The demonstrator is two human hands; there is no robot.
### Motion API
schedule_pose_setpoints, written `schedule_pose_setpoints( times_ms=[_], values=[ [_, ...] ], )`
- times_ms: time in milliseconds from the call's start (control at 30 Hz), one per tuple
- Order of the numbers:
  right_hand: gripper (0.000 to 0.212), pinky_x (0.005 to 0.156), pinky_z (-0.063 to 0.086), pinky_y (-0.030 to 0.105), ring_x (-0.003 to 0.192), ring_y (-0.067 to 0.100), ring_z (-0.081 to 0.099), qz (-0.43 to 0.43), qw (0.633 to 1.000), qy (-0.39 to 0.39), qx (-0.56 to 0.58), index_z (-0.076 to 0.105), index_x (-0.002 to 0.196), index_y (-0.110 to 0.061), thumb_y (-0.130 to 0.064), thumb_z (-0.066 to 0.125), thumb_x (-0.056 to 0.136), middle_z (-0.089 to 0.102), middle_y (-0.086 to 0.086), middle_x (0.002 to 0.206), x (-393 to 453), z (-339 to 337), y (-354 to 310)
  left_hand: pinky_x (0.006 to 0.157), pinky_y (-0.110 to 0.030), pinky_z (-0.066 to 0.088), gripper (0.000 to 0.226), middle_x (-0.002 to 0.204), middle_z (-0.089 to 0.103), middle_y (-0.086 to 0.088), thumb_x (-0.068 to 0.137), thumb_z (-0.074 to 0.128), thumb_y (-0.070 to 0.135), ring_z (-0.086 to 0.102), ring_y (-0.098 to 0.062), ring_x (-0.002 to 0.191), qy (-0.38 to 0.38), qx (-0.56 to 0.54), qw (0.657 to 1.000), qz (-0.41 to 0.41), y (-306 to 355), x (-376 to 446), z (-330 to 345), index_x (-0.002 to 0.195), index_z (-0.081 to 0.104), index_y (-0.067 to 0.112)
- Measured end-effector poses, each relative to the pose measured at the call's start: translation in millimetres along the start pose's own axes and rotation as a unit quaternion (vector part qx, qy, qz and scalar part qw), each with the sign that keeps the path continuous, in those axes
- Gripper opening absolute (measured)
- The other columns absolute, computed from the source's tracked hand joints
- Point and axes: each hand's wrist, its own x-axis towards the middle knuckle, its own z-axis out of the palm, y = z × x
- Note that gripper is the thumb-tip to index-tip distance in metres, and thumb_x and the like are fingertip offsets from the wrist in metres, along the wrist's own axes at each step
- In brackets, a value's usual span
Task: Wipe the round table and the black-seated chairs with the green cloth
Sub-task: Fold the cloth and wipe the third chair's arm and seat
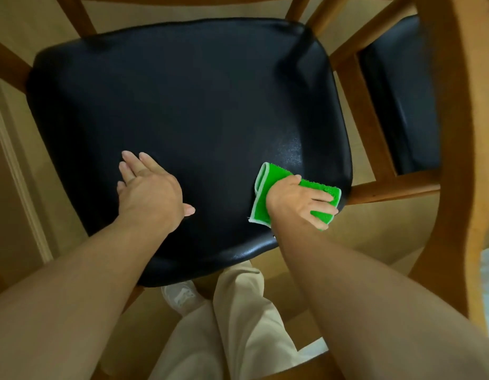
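The right hand (298,200) presses the folded green cloth (292,196) flat against the black seat (196,105) at its near right corner, fingers spread over it. The left hand (148,187) rests flat on the seat near its near left edge, fingers straight.

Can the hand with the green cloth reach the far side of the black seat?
Probably yes. The right hand presses the green cloth at the black seat's near right edge; nothing lies on the seat ahead.

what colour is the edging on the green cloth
White, or very pale, along the green cloth's hem, seen in the head view beside the right hand.
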Motion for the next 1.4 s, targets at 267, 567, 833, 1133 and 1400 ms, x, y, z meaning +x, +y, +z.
schedule_pose_setpoints(
  times_ms=[267,567,833,1133,1400],
  values=[
    [0.081,0.115,0.004,0.061,0.147,0.044,-0.003,-0.278,0.945,0.002,-0.17,-0.001,0.154,-0.005,-0.059,0.014,0.095,-0.004,0.019,0.162,65,-45,9,0.115,-0.045,0.016,0.126,0.151,-0.017,-0.033,0.078,0.066,0.058,-0.004,-0.04,0.144,-0.002,-0.007,1.0,-0.008,1,3,3,0.141,-0.019,-0.01],
    [0.073,0.116,0.006,0.059,0.148,0.04,0.002,-0.208,0.971,0.034,-0.114,0.001,0.156,-0.014,-0.056,0.009,0.096,0.002,0.012,0.164,19,-24,0,0.114,-0.046,0.019,0.131,0.151,-0.016,-0.034,0.074,0.068,0.06,0.0,-0.041,0.144,-0.006,0.024,0.999,-0.039,7,12,7,0.14,-0.02,-0.01],
    [0.071,0.113,-0.003,0.06,0.146,0.039,-0.01,-0.474,0.839,-0.046,-0.263,-0.004,0.152,-0.015,-0.057,0.008,0.096,-0.01,0.011,0.16,-11,-21,12,0.114,-0.045,0.021,0.128,0.148,-0.015,-0.039,0.077,0.059,0.065,0.001,-0.043,0.144,-0.019,0.061,0.997,-0.049,7,13,9,0.135,-0.023,-0.014],
    [0.061,0.117,0.006,0.058,0.15,0.029,0.0,-0.299,0.95,0.024,-0.093,0.007,0.156,-0.022,-0.043,0.022,0.101,0.0,0.002,0.165,115,-48,-99,0.114,-0.043,0.022,0.124,0.133,-0.026,-0.043,0.081,0.043,0.071,0.003,-0.046,0.143,-0.023,0.11,0.993,-0.036,2,13,16,0.124,-0.03,-0.019],
    [0.066,0.113,0.004,0.062,0.149,0.034,0.001,-0.19,0.978,0.038,-0.072,0.006,0.156,-0.01,-0.046,0.02,0.102,0.003,0.012,0.164,104,-33,-168,0.115,-0.048,0.016,0.123,0.124,-0.034,-0.044,0.085,0.049,0.065,-0.002,-0.049,0.141,-0.081,0.096,0.991,-0.055,8,17,12,0.119,-0.034,-0.019]
  ],
)
